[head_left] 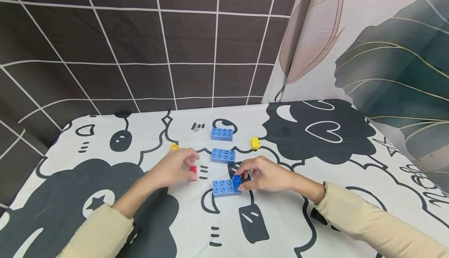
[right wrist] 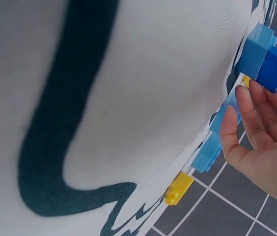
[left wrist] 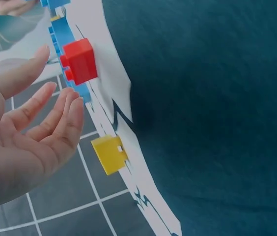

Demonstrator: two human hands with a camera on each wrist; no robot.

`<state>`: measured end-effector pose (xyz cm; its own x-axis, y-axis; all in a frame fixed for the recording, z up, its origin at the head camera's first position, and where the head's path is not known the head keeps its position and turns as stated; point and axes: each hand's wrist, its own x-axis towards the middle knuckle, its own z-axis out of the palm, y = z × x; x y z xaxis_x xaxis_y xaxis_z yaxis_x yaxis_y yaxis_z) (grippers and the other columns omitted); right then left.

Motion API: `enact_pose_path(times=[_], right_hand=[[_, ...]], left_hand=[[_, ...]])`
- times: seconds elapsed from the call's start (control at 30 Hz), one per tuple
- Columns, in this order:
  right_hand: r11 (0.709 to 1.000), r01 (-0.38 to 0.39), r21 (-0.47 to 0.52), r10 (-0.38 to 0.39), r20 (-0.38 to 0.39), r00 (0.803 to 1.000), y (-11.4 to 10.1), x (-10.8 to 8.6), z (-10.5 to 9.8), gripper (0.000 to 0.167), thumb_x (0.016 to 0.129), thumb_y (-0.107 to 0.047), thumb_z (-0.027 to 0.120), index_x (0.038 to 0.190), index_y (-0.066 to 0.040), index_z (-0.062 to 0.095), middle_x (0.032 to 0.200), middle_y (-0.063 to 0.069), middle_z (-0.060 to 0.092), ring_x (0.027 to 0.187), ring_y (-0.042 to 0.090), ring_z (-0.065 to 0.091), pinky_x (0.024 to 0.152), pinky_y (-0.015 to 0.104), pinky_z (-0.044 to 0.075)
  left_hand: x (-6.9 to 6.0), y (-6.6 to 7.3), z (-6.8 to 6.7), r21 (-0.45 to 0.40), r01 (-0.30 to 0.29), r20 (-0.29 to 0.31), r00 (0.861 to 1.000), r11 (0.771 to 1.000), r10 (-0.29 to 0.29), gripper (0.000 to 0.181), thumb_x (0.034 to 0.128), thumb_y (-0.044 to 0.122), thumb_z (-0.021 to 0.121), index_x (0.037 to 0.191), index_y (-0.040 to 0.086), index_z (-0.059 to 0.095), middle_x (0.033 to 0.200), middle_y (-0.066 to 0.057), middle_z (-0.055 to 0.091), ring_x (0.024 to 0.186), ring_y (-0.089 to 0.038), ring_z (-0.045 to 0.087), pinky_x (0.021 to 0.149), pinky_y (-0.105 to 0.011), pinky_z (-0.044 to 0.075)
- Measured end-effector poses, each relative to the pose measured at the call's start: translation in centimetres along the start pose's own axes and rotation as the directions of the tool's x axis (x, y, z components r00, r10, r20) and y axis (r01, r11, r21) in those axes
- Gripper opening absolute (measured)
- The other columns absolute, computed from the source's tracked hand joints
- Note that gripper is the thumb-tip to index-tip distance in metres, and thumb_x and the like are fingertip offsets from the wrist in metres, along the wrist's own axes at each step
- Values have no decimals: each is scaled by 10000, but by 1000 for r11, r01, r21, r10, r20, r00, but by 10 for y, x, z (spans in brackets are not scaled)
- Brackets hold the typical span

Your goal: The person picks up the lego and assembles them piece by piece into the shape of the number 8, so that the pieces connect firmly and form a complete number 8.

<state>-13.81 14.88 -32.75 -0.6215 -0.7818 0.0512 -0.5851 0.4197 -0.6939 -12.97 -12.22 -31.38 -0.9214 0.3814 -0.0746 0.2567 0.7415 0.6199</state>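
My right hand (head_left: 268, 174) pinches a small dark blue brick (head_left: 236, 181) between thumb and fingers. That brick sits on the right end of the nearest light blue brick (head_left: 223, 188); in the right wrist view the dark blue brick (right wrist: 272, 70) meets the light blue brick (right wrist: 255, 48). Just left of these stands a small red brick (head_left: 193, 173), upright on the cloth. My left hand (head_left: 173, 168) hovers beside it with fingers relaxed, and in the left wrist view a gap shows between the fingertips and the red brick (left wrist: 81, 61).
Two more light blue bricks, a middle one (head_left: 223, 155) and a far one (head_left: 221, 134), lie in a column behind. One yellow brick (head_left: 255, 143) is at the back right, another yellow brick (head_left: 174, 146) behind my left hand. A patterned cloth (head_left: 196, 227) covers the surface.
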Motion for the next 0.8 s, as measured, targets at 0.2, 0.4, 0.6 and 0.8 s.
enact_pose_path(times=[0.2, 0.4, 0.6, 0.8], right_hand=[[1000, -7, -3, 7, -2, 1000, -1, 0, -1, 242, 764, -149, 737, 962, -23, 678, 869, -33, 627, 789, 152, 556, 669, 295, 464], [1000, -6, 8, 6, 2, 1000, 0, 0, -1, 241, 764, -142, 737, 963, -20, 676, 877, -27, 629, 788, 157, 559, 672, 306, 476], [1000, 0, -1, 0, -3, 1000, 0, 0, -1, 239, 760, -140, 740, 958, -23, 678, 878, -28, 631, 782, 138, 562, 669, 305, 467], [1000, -4, 1, 4, -3, 1000, 0, 0, -1, 244, 758, -142, 742, 961, -22, 678, 892, -21, 634, 783, 130, 564, 670, 306, 468]], left_hand=[[2, -10, 0, 23, -14, 11, 1000, 1000, 13, 337, 699, 53, 762, 993, 23, 601, 861, -50, 595, 837, -217, 558, 749, -392, 466], [3, -13, 2, 30, 8, 27, 1000, 1000, -8, 275, 700, 42, 762, 932, 51, 614, 816, -24, 598, 812, -203, 561, 722, -385, 465], [2, -12, 4, 31, 8, 32, 999, 999, -9, 244, 692, 42, 776, 878, 76, 623, 777, 4, 596, 785, -186, 566, 702, -368, 463], [2, -11, 4, 12, -25, 39, 999, 1000, 24, 231, 693, 73, 783, 860, 81, 624, 755, 24, 591, 758, -162, 563, 704, -356, 457]])
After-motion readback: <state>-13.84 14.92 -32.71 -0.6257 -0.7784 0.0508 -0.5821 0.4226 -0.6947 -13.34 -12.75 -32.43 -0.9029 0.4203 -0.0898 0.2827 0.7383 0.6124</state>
